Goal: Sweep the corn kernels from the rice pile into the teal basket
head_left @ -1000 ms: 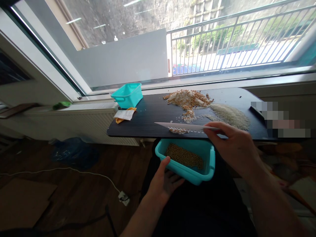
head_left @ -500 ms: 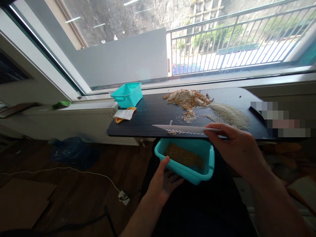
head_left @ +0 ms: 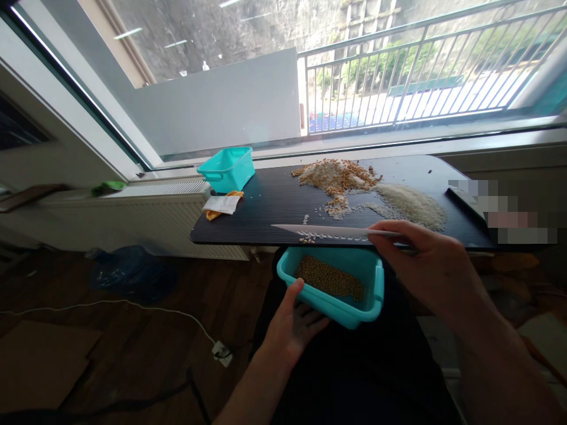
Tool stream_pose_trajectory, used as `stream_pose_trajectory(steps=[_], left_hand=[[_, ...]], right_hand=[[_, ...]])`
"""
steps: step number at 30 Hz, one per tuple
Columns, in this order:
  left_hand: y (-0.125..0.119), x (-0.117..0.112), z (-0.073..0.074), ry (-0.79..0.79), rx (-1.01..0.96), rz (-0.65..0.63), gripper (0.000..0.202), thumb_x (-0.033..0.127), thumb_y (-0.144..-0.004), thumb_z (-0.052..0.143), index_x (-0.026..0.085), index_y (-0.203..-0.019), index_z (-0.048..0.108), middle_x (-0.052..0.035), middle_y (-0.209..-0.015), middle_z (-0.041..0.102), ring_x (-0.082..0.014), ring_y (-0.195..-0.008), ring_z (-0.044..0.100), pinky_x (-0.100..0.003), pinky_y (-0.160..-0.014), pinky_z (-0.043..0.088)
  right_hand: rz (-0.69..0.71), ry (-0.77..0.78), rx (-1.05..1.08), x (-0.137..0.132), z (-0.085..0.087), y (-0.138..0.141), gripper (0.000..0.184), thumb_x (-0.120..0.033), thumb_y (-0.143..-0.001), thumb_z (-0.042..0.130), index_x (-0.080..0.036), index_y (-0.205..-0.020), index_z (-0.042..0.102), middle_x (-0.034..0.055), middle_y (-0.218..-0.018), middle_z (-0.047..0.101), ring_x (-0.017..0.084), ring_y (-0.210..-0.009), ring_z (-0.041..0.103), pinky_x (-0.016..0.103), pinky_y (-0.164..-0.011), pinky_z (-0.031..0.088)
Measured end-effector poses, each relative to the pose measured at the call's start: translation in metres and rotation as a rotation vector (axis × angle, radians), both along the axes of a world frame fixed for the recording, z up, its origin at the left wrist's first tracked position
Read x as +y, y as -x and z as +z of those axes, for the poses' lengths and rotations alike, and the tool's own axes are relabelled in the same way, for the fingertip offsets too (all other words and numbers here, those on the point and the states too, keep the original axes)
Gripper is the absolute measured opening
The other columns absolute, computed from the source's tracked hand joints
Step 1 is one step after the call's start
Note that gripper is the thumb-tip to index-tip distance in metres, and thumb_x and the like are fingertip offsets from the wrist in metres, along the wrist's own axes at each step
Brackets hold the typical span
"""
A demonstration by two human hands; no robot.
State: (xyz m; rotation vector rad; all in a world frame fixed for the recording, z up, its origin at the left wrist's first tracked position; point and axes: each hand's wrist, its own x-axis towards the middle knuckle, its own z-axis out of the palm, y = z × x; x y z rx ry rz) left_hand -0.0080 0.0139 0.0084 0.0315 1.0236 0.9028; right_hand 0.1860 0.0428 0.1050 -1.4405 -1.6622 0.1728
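Observation:
My left hand [head_left: 295, 324] grips the near wall of a turquoise plastic bin [head_left: 328, 301], thumb over the rim and fingers underneath. Inside the bin lies a layer of brownish, round soybean-like beans [head_left: 330, 277]. In my right hand [head_left: 416, 248] is a thin white card [head_left: 325, 229], pinched at its right end and seen almost edge-on. The card stands at the front edge of the dark table, above the bin. A few rice grains and beans [head_left: 306, 239] lie along the card's near side, close to the table edge.
On the dark table [head_left: 270, 206] are a mixed heap of beans and rice [head_left: 336, 176] and a rice pile [head_left: 411, 205]. A second turquoise bin [head_left: 228, 169] stands at the back left, near a folded white-and-yellow cloth [head_left: 222, 205]. A window is behind; a water bottle [head_left: 133, 274] lies on the floor.
The card has shifted very slightly left, and a few grains by it sit a little nearer the table edge. My left hand and the bin are nearly unmoved.

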Motion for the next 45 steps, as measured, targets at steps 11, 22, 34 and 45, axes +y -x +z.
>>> stream_pose_trajectory(steps=[11, 22, 34, 45], left_hand=[[-0.001, -0.002, 0.001, -0.006, -0.006, -0.001, 0.054, 0.046, -0.086, 0.057, 0.014, -0.129, 0.051, -0.0171, -0.118, 0.063, -0.0293, -0.100, 0.067, -0.044, -0.089, 0.053], [-0.001, -0.001, 0.002, -0.012, 0.009, -0.003, 0.051, 0.046, -0.087, 0.056, 0.014, -0.127, 0.052, -0.0157, -0.111, 0.064, -0.0263, -0.092, 0.067, -0.043, -0.085, 0.054], [-0.006, -0.003, 0.002, 0.002, 0.007, -0.018, 0.052, 0.046, -0.086, 0.057, 0.015, -0.128, 0.052, -0.0161, -0.115, 0.062, -0.0274, -0.096, 0.067, -0.044, -0.090, 0.052], [-0.006, 0.000, 0.002, 0.003, -0.004, -0.013, 0.054, 0.046, -0.086, 0.058, 0.015, -0.130, 0.050, -0.0168, -0.114, 0.063, -0.0279, -0.095, 0.067, -0.044, -0.088, 0.054]], right_hand=[[0.030, 0.081, -0.006, -0.003, 0.000, 0.000, 0.024, -0.039, -0.082, 0.058, -0.022, -0.089, 0.074, 0.0025, -0.074, 0.073, 0.018, -0.062, 0.066, 0.029, -0.065, 0.053], [-0.132, 0.052, 0.036, -0.016, 0.002, -0.023, 0.024, -0.041, -0.077, 0.062, -0.022, -0.086, 0.074, 0.0028, -0.072, 0.073, 0.017, -0.060, 0.065, 0.026, -0.058, 0.050], [-0.137, 0.079, 0.017, 0.000, -0.002, -0.024, 0.023, -0.039, -0.079, 0.062, -0.023, -0.089, 0.074, 0.0031, -0.076, 0.074, 0.019, -0.067, 0.068, 0.029, -0.069, 0.052], [-0.145, 0.086, 0.040, -0.002, -0.002, -0.027, 0.025, -0.040, -0.077, 0.062, -0.022, -0.089, 0.075, 0.0030, -0.073, 0.073, 0.018, -0.064, 0.066, 0.029, -0.065, 0.052]])
